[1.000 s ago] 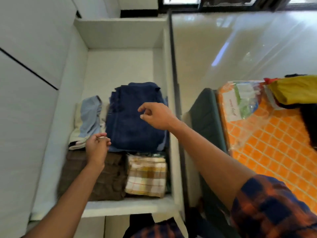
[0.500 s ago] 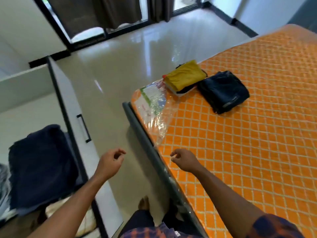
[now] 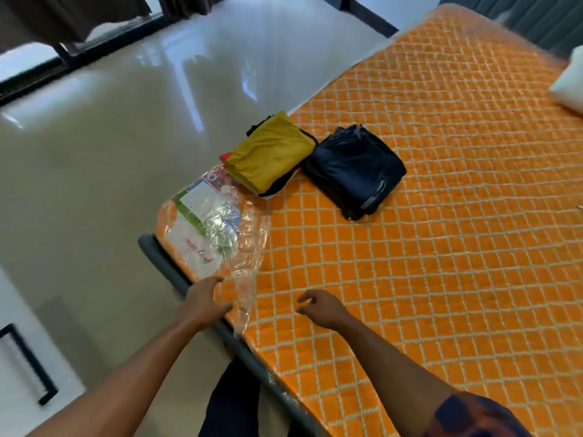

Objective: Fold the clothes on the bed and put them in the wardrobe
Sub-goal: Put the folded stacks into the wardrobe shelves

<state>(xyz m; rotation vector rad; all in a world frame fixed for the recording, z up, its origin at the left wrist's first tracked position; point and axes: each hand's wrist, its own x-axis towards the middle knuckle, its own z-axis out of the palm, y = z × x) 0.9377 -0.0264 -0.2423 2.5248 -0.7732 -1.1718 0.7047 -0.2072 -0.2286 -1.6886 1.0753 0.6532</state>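
Fingers point(image 3: 212, 282) of left hand point(image 3: 205, 305) loosely apart, palm down at the edge of crinkled clear plastic bag point(image 3: 217, 228). Right hand point(image 3: 321, 309) loosely curled, empty. Folded yellow garment point(image 3: 271, 152) and folded navy garment point(image 3: 353, 171) sit side by side on orange diamond-quilted bed point(image 3: 441, 231).

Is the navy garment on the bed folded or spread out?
Folded: the navy garment is a compact bundle with stacked edges showing, on the orange bedspread.

We see a plaid sleeve point(image 3: 479, 417), dark blue crossed with orange, at the near right. The forearms point(image 3: 126, 373) run bare to the left hand point(image 3: 205, 305) and right hand point(image 3: 321, 309). Dark trousers point(image 3: 233, 402) show near, between the arms.
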